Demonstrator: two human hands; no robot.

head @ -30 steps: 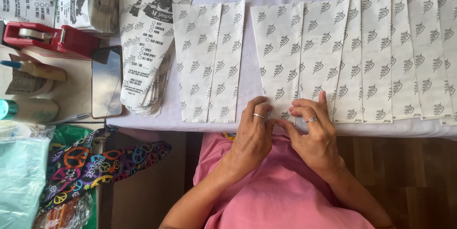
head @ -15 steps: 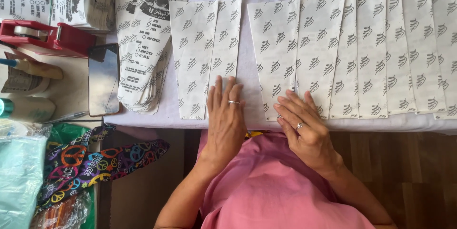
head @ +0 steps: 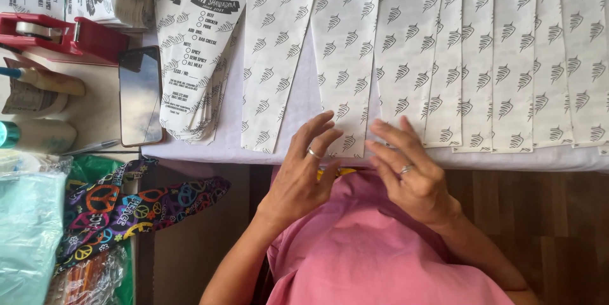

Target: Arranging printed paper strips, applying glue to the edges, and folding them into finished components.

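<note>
Both of the person's hands hovered at the lower middle of the frame, just over the near edge of the table [head: 507, 159], and neither held anything. The left hand [head: 304, 175] had its fingers spread and slightly curled, their tips over the narrow end of a tapered paper sleeve [head: 346, 58] printed with small leaf marks; whether they touched it I could not tell. The right hand [head: 409, 175], open too, lay just beside it with its fingers near the bottom of the next sleeve [head: 406, 51]. The two hands were close together but apart. A row of overlapping sleeves [head: 514, 58] ran off toward the right of the frame, laid side by side with wide ends away from the person, so each narrow tip sat within easy reach. One more sleeve [head: 276, 64] lay alone to the left, beside a fanned stack of printed sleeves [head: 203, 51]. Farther left stood a dark phone [head: 141, 96], a red tape dispenser [head: 63, 35] and a glue bottle [head: 38, 80], grouped where the left hand could reach them.
</note>
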